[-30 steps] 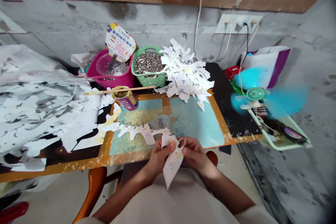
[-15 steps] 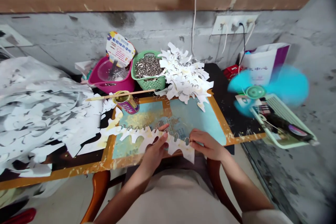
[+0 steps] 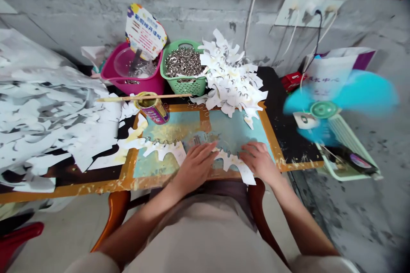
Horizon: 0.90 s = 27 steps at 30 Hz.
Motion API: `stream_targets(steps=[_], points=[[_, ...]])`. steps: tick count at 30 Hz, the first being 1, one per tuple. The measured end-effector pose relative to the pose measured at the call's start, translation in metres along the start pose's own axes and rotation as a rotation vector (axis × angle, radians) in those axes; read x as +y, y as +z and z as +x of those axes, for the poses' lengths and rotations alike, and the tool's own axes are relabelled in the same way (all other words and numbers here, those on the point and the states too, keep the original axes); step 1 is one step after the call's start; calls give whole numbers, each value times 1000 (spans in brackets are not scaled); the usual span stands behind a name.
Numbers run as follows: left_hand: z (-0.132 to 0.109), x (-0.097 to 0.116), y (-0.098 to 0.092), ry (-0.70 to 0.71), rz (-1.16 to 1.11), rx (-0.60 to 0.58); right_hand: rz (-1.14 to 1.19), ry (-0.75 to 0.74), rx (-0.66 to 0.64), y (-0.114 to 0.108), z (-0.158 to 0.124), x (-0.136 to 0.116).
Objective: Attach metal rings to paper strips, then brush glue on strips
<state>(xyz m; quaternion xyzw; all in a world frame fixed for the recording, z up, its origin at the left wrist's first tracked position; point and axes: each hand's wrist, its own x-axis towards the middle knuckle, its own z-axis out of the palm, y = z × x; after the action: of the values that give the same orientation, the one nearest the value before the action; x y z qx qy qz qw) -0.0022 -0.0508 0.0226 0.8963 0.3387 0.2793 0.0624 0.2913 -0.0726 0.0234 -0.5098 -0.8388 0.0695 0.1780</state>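
Note:
My left hand (image 3: 196,164) lies flat, fingers stretched, pressing on a white paper cut-out (image 3: 235,164) with metal rings along its edge, on the blue board (image 3: 233,134). My right hand (image 3: 260,160) rests flat on the right part of the same cut-out. A row of similar ringed cut-outs (image 3: 160,147) lies to the left of my left hand.
A glue tin (image 3: 153,110) with a stick (image 3: 144,98) across it stands behind. Further back are a green basket of metal rings (image 3: 183,66), a pink basket (image 3: 128,77) and a heap of finished cut-outs (image 3: 232,80). Paper scraps (image 3: 48,115) pile at left. A turquoise fan (image 3: 323,108) spins at right.
The cut-out went from held up over my lap to lying on the board. Both hands moved forward and flattened on it.

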Motion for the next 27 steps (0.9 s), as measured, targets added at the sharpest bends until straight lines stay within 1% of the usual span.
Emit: stream_targets(steps=[1, 3, 5, 6, 8, 9, 11, 13, 15, 16, 17, 19, 21, 24, 27], points=[[4, -6, 2, 69, 5, -86, 38, -25, -12, 1, -2, 7], [9, -15, 9, 149, 21, -176, 148, -4, 5, 1, -4, 22], [8, -18, 15, 161, 54, -201, 220, 128, 133, -3, -3, 31], [6, -17, 18, 155, 72, -207, 209, 212, 219, -6, -1, 30], [3, -13, 20, 131, 99, -214, 101, 354, 362, -10, 6, 16], [2, -10, 21, 112, 106, -217, 45, 376, 373, -10, 11, 4], [3, -7, 20, 54, 110, -213, 41, 348, 306, -5, 22, -25], [9, -8, 19, -15, 104, -205, 94, 350, 278, 9, 32, -51], [19, -15, 16, -54, 91, -200, 180, 445, 278, 26, 38, -68], [25, -19, 15, -51, 78, -204, 216, 492, 274, 35, 40, -73], [30, -24, 14, -34, 58, -211, 242, 528, 267, 42, 42, -75], [40, -33, 13, 5, 0, -238, 265, 555, 241, 53, 42, -76], [43, -38, 13, 24, -50, -291, 283, 560, 221, 57, 41, -74], [35, -35, 12, -33, -66, -341, 308, 565, 175, 55, 41, -73], [24, -27, 7, -102, -69, -298, 281, 562, 113, 52, 42, -74]])
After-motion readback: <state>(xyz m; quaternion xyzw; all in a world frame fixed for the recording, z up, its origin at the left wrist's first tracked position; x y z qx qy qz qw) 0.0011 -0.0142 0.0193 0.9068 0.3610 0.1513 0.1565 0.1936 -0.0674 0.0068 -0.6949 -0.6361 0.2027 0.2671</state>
